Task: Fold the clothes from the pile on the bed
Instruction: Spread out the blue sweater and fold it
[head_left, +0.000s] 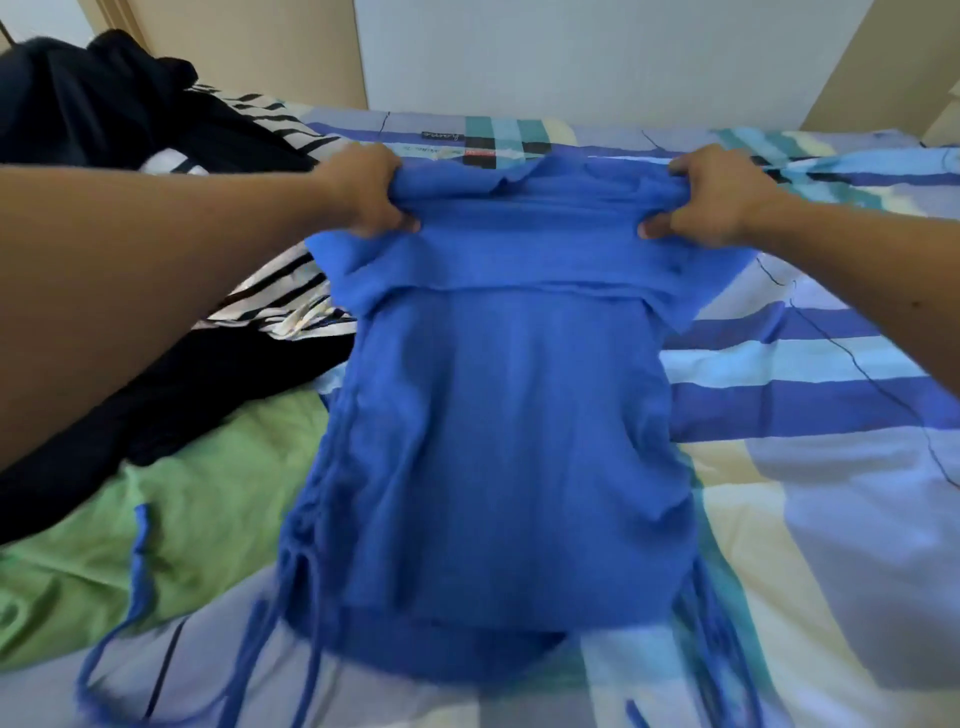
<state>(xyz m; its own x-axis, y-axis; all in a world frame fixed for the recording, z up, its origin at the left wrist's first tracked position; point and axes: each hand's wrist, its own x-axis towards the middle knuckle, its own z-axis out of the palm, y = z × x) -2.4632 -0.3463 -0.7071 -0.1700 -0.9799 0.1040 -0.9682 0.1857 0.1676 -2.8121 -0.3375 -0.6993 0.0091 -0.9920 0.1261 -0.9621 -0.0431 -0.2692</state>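
Above the striped bed (810, 395), the left hand (363, 189) and right hand (714, 195) each grip a top corner of the blue garment (498, 415). It hangs toward the camera, drawstrings trailing on the bedding. Dark clothes (104, 119) lie heaped at the left.

Shows only 2 bare arms, uncovered from frame edge to fingertips. Fills the left side of the frame with a broad left forearm (156, 270), narrowing to the left hand (363, 189) at upper centre-left. Carries 1 small dark mole (915, 304) on the slimmer right forearm (857, 270), ending in the right hand (722, 197). Has short, pale thumbnails (414, 224).
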